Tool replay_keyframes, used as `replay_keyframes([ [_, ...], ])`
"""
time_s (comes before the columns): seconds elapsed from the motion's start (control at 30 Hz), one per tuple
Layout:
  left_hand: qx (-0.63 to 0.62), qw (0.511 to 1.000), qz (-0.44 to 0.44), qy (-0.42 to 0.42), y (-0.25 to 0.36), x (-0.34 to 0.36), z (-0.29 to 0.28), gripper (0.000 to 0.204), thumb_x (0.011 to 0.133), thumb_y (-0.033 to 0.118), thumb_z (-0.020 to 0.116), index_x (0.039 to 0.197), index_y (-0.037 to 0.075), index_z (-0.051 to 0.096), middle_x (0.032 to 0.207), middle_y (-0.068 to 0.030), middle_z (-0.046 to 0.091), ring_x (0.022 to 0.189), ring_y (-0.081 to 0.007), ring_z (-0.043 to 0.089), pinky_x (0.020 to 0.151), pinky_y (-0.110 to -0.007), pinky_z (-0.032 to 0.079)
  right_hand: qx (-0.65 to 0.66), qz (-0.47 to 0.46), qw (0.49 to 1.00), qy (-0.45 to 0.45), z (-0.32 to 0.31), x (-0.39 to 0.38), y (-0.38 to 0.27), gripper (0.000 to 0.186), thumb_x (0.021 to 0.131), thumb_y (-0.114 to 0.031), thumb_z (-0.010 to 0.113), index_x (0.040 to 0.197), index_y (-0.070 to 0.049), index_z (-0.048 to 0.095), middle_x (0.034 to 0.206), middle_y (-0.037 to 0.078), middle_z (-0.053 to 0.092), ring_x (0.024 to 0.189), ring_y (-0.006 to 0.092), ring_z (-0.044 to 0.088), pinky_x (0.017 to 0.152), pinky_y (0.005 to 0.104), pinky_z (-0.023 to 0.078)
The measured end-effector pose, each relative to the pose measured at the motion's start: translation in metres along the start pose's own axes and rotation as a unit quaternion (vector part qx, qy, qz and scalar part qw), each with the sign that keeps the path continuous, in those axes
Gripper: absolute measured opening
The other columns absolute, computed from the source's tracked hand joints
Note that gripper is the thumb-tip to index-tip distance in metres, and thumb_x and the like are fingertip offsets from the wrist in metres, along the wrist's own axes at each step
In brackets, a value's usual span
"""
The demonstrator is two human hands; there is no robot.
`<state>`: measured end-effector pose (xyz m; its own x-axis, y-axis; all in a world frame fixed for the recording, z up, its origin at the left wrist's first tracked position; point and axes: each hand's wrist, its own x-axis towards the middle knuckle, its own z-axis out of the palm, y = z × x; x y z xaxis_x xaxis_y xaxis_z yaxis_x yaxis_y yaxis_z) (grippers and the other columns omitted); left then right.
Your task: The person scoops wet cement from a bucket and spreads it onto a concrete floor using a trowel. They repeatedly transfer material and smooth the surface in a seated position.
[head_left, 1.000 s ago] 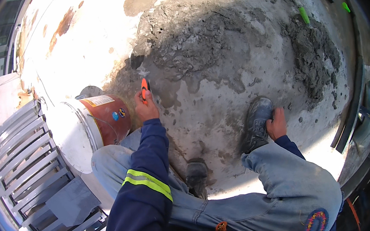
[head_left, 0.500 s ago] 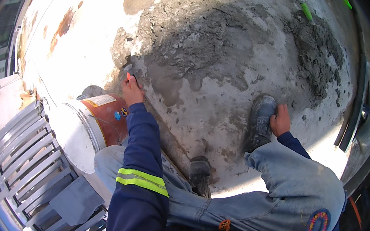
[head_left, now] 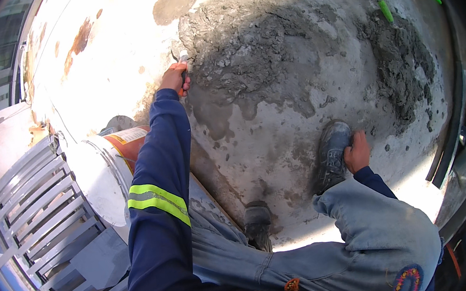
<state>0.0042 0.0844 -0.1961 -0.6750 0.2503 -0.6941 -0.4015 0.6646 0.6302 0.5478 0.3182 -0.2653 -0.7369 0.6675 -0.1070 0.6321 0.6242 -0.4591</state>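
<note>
My left hand point(head_left: 174, 79) is closed around the orange-and-black handle of a small trowel point(head_left: 183, 54); its bright blade points away, at the left edge of a spread of wet grey mortar point(head_left: 252, 58). Much of the handle is hidden by the fingers. My right hand point(head_left: 357, 152) is low beside my right boot point(head_left: 333, 149), fingers curled together, with no object showing in them. A red-brown bucket point(head_left: 130, 142) with a whitish end lies on its side under my left forearm.
At right sits a second mortar heap point(head_left: 401, 71) with a green handle point(head_left: 386, 10) sticking up from it. Metal slats point(head_left: 41, 211) stand at left. A dark bar point(head_left: 451, 139) edges the right side. My left boot point(head_left: 257, 222) is on the concrete.
My left hand has moved forward and slightly right with the trowel, whose blade now points away at the mortar's edge. My right hand has stayed beside the boot.
</note>
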Motion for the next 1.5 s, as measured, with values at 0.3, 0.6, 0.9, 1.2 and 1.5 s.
replay_keyframes([
  [0.3, 0.497, 0.832, 0.216, 0.119, -0.024, -0.094, 0.013, 0.050, 0.095, 0.027, 0.057, 0.137, 0.005, 0.041, 0.095, -0.0270, 0.068, 0.088, -0.0470, 0.067, 0.080, -0.055, 0.053, 0.009, 0.023, 0.999, -0.031, 0.000, -0.001, -0.007, 0.031, 0.075, -0.008, 0.055, 0.103, 0.002, 0.049, 0.108, 0.028, 0.049, 0.099, 0.0506, 0.051, 0.084, 0.0540, 0.044],
  [0.6, 0.455, 0.843, 0.223, 0.182, -0.046, -0.131, -0.044, 0.050, 0.092, 0.026, 0.063, 0.137, 0.008, 0.047, 0.089, -0.0176, 0.069, 0.084, -0.0332, 0.070, 0.074, -0.044, 0.053, 0.017, 0.012, 1.000, 0.000, -0.007, -0.005, -0.010, 0.024, 0.074, -0.007, 0.054, 0.095, 0.001, 0.046, 0.099, 0.024, 0.046, 0.093, 0.0482, 0.049, 0.078, 0.0528, 0.042],
  [0.9, -0.050, 0.998, -0.045, 0.015, -0.073, -0.058, -0.002, 0.047, 0.095, 0.026, 0.060, 0.140, 0.018, 0.048, 0.066, -0.0024, 0.053, 0.043, -0.0141, 0.048, 0.038, -0.035, 0.038, 0.027, -0.003, 0.999, 0.018, 0.004, -0.010, -0.004, 0.022, 0.075, -0.008, 0.054, 0.093, 0.000, 0.046, 0.098, 0.024, 0.046, 0.090, 0.0486, 0.049, 0.076, 0.0536, 0.042],
  [1.2, 0.505, 0.815, 0.256, 0.125, -0.032, -0.149, 0.007, 0.060, 0.091, 0.025, 0.059, 0.147, 0.014, 0.044, 0.088, -0.0188, 0.067, 0.082, -0.0373, 0.069, 0.073, -0.049, 0.055, 0.020, -0.010, 1.000, 0.021, 0.001, -0.002, -0.009, 0.021, 0.074, -0.008, 0.053, 0.092, 0.000, 0.045, 0.096, 0.024, 0.045, 0.089, 0.0488, 0.049, 0.075, 0.0544, 0.042],
  [1.5, 0.570, 0.766, 0.262, 0.143, 0.018, -0.234, -0.032, 0.064, 0.089, 0.019, 0.064, 0.150, 0.022, 0.044, 0.097, -0.0140, 0.064, 0.083, -0.0367, 0.067, 0.071, -0.046, 0.053, 0.021, -0.003, 0.999, 0.029, 0.003, -0.005, -0.008, 0.021, 0.074, -0.008, 0.053, 0.092, 0.000, 0.046, 0.096, 0.022, 0.046, 0.087, 0.0482, 0.049, 0.073, 0.0540, 0.041],
])
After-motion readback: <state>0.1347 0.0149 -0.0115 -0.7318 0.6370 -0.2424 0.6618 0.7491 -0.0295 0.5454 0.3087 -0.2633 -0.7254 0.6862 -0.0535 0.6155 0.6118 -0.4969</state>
